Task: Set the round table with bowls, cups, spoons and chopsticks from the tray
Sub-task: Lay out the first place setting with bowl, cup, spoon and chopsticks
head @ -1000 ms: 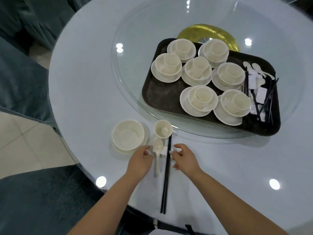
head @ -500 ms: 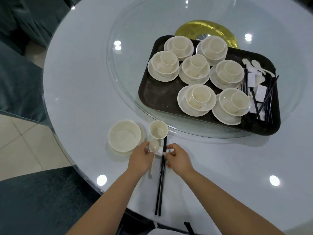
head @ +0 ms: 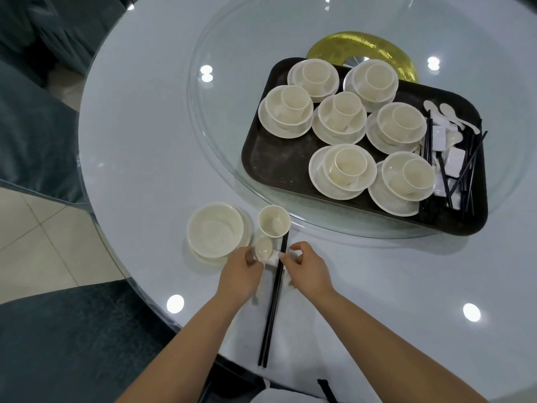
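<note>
Near the table edge, left hand (head: 242, 276) and right hand (head: 308, 269) pinching the white rest (head: 274, 258) — spoon (head: 263, 251) and black chopsticks (head: 274, 298) across it, cup (head: 274, 221) just beyond.

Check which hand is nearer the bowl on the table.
Left. The left hand sits just below the bowl, at its near rim; the right hand is farther, beyond the chopsticks.

Both forearms are bare from the bottom edge of view up to the wrists, with no sleeve cuffs showing. The left hand (head: 242, 279) and right hand (head: 308, 271) are bare. A white garment with a dark strap (head: 327, 389) covers the lap at the near edge.
</note>
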The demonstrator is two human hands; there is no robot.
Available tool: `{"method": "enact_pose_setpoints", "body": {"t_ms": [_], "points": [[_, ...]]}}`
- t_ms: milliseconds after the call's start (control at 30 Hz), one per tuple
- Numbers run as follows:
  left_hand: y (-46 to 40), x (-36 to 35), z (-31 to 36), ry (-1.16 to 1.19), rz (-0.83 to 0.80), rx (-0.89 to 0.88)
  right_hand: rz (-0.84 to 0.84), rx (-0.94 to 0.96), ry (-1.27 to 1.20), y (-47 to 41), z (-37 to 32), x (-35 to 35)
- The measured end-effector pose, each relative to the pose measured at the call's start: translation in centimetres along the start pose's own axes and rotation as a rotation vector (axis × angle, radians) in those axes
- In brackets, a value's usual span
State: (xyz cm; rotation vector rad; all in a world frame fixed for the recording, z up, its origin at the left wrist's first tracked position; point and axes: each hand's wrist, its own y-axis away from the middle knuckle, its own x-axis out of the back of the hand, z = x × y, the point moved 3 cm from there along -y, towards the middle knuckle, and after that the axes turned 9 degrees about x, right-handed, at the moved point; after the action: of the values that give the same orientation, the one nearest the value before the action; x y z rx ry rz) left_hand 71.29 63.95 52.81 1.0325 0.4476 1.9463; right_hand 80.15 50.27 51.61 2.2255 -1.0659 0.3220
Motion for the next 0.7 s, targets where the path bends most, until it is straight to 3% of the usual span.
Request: {"method": "enact_pose_setpoints", "body": {"t_ms": [67,167,367,700], "points": [[0.2,0.2,-0.2,0.008,0.008,0.015,0.074,0.05,0.077,-0.3,-0.4,0.9],[0.3,0.4,-0.7,0.024,0.004,0.059,0.154,0.102,0.005,-1.0,-1.7,2.1],[0.6,0.9,-1.7,0.026,-0.005,0.114,0.089,0.102,-0.185,-2.6,-4.5,1.7],[1.4,2.2,-3.0,0.051,0.008,0.143,0.057,0.071,-0.13,-3.5,-5.2,-0.1]]}}
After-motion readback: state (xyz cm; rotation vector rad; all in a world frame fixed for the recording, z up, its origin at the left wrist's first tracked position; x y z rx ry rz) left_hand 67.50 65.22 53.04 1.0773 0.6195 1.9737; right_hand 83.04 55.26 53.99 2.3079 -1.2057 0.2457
